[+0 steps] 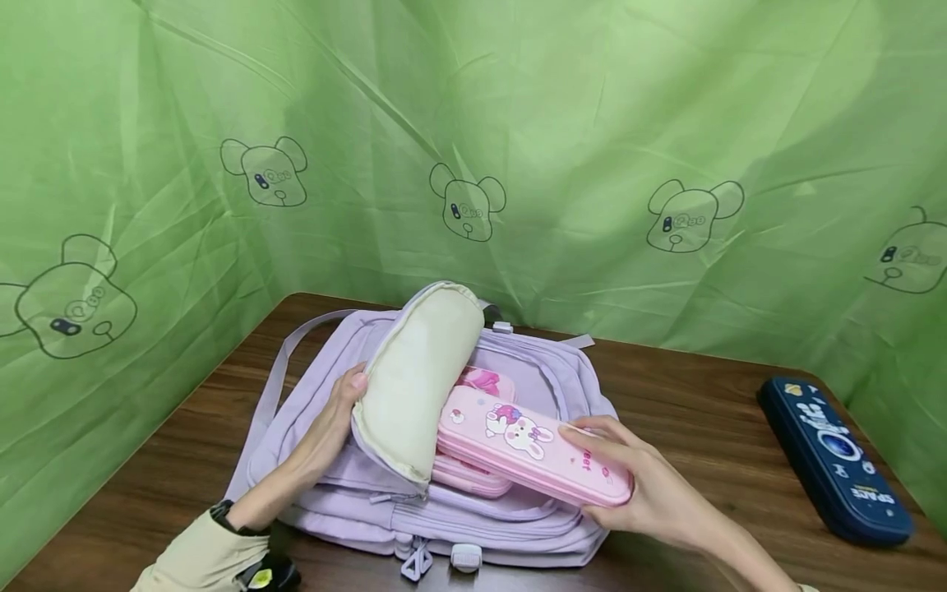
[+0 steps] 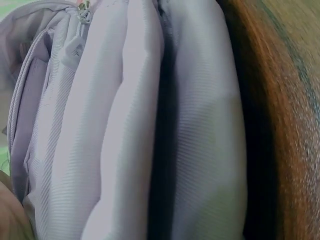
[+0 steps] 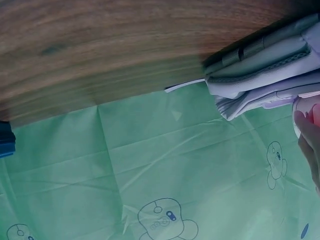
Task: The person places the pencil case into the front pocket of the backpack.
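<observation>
A lilac backpack (image 1: 584,386) lies on the table with its front pocket unzipped. My left hand (image 1: 333,423) holds the pocket's flap (image 1: 418,378) folded back, thumb on the cream lining. My right hand (image 1: 644,477) grips the near right end of a pink pencil case (image 1: 543,444) printed with a white bunny, thumb below and fingers on top. Its far end reaches into the pocket opening. Beneath it, inside the pocket, sits another pink case (image 1: 473,478), partly covered. The left wrist view mostly shows the backpack's side (image 2: 200,125); the right wrist view catches the right hand (image 3: 311,145) at its edge.
A dark blue space-themed pencil case (image 1: 836,460) lies at the right of the wooden table (image 1: 688,419). Green fabric (image 1: 555,107) with bear outlines hangs behind and beside the table. Zipper pulls and a buckle (image 1: 466,557) hang at the backpack's near edge.
</observation>
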A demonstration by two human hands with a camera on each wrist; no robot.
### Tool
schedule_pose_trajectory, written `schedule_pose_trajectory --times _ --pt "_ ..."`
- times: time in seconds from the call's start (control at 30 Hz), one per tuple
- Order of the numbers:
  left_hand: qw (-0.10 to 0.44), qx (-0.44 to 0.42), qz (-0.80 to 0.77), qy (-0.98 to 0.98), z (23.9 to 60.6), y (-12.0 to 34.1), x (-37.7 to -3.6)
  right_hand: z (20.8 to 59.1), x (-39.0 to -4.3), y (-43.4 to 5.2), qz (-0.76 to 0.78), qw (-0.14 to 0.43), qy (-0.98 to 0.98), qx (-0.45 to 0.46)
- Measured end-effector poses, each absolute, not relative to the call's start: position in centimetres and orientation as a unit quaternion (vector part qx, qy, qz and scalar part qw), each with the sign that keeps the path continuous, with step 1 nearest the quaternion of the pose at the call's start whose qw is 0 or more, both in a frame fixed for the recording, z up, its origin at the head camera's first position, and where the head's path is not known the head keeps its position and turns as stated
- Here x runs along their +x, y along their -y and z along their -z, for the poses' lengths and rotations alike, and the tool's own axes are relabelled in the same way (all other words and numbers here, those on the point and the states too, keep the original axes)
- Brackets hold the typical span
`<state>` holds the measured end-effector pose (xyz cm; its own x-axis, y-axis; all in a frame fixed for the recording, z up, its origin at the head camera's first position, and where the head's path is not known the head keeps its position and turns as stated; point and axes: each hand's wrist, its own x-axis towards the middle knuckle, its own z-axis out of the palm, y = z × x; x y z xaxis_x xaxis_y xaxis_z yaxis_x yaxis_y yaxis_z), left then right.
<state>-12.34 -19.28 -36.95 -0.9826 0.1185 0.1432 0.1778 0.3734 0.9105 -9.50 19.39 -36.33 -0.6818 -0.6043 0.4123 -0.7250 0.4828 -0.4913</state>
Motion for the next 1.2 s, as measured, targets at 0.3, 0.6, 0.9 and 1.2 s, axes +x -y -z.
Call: schedule_pose_trajectory --times 0.3,0.6,0.9,1.2 --pt "0.015 -0.105 0.571 0.814 37.0 19.6 -12.6 36.0 -10.2 -18.8 -0.339 0.096 0.846 0.401" --pt "0.019 -0.087 0.532 0.842 37.0 19.9 -13.1 35.7 -10.3 -18.5 -0.337 0.086 0.852 0.392" --pt "0.07 -0.098 0.477 0.87 37.9 20.0 -13.1 36.4 -10.1 -19.0 -0.331 0.119 0.852 0.387" --pt "0.074 -0.101 0.477 0.87 38.1 20.2 -12.9 37.2 -9.8 -19.9 -0.358 0.112 0.86 0.345"
